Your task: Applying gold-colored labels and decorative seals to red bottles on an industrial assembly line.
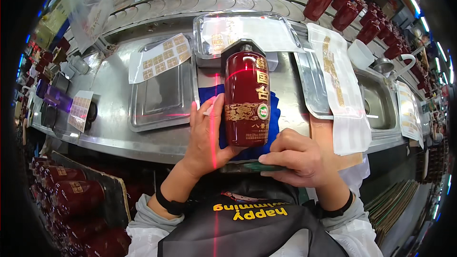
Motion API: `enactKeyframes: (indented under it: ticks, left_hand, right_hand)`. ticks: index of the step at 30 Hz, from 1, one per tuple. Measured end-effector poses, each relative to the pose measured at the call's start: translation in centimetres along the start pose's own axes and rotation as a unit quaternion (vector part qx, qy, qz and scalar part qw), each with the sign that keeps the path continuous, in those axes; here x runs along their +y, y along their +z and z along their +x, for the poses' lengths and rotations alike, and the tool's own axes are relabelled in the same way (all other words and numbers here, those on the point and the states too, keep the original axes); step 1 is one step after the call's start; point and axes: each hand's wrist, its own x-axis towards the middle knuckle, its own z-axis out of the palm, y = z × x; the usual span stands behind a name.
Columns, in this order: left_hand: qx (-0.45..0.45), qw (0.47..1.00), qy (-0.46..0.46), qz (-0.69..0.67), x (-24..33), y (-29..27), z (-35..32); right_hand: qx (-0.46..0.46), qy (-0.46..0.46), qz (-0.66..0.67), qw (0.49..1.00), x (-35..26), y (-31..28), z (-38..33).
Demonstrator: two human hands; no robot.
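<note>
A dark red ceramic bottle [246,97] with gold characters and a gold patterned band lies on a blue cloth [273,128] on the steel workbench, its neck pointing away from me. My left hand [207,135] grips the bottle's left side, fingers spread along it. Below the bottle's base, my right hand [295,157] is closed on a flat dark green tool [259,166]. A red laser line crosses the bottle and runs down over my left hand.
Steel trays [162,114] [204,43] hold sheets of gold stickers [159,58]. A white cloth [340,90] drapes over a tray at right, beside a sink [381,104]. Several red bottles stand on the conveyor behind [316,2] and lie stacked at lower left [76,195].
</note>
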Motion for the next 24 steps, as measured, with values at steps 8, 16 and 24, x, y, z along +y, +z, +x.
enactKeyframes:
  ticks: [8, 16, 24]
  left_hand:
    - [0.02, 0.999, 0.04, 0.019, 1.3, 0.7, 2.0]
    - [0.001, 0.988, -0.06, -0.143, 0.3, 2.2, 0.7]
    - [0.016, 0.972, -0.075, -0.224, 0.4, 2.6, 0.4]
  right_hand:
    - [0.068, 0.039, 0.021, 0.997, 1.4, -0.4, -1.3]
    - [0.248, 0.206, -0.067, 0.944, 2.9, -3.8, -5.6]
    - [0.231, 0.325, -0.061, 0.915, 5.8, -6.2, -8.6]
